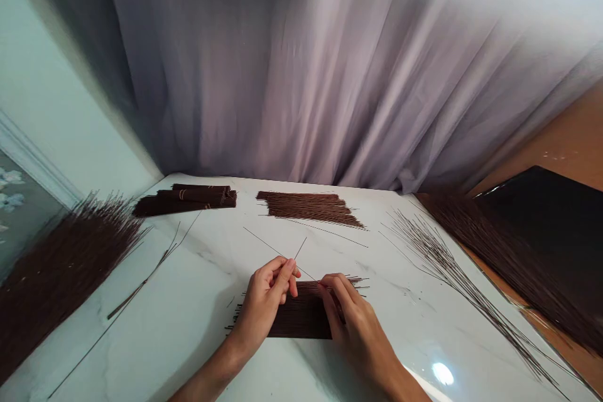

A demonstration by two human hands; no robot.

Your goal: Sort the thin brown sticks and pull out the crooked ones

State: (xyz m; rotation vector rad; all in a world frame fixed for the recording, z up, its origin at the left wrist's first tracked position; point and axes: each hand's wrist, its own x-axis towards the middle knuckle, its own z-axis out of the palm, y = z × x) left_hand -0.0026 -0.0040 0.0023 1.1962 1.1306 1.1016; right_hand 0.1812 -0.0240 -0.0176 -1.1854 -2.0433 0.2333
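Between the thumb and fingers of my left hand (271, 295) is a thin dark brown stick (264, 242) that slants up to the left. A short length of a second stick (301, 245) pokes up from the same pinch, crossing the first. My right hand (351, 311) is closed at the fingertips on the lower right end of the slanting stick. Both hands are over a flat layer of dark brown sticks (301, 317) laid side by side on the white marbled table (198, 339). My hands cover part of that layer.
Tied bundles (188, 198) and a loose row of sticks (311, 207) lie at the back. A large heap (61, 270) is at left, near a few loose sticks (141, 286). Long sticks (471, 292) spread at right, beside a darker pile (513, 264). A grey curtain (282, 75) hangs behind.
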